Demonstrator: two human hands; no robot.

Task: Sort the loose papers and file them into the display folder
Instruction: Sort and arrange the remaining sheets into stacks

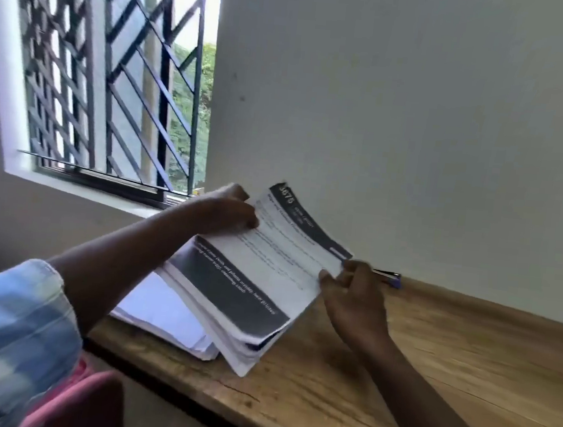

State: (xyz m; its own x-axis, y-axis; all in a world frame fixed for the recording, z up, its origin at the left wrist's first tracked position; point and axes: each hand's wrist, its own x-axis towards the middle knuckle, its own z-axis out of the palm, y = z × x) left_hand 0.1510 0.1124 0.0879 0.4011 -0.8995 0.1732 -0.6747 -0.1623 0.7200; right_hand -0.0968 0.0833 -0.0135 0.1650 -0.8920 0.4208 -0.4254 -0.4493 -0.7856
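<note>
The left hand [228, 213] curls its fingers over the far edge of a white printed sheet with a dark header band [287, 248]. The right hand [354, 296] pinches the sheet's near corner between thumb and loosely spread fingers. This one sheet is lifted above a thick stack of printed papers [230, 298], which overlaps a second, plain white pile [160, 312] on the light brown wooden table [448, 360]. The header reads "3675"; the other print is too blurred to read. One blue pen [391, 278] lies behind the right hand.
</note>
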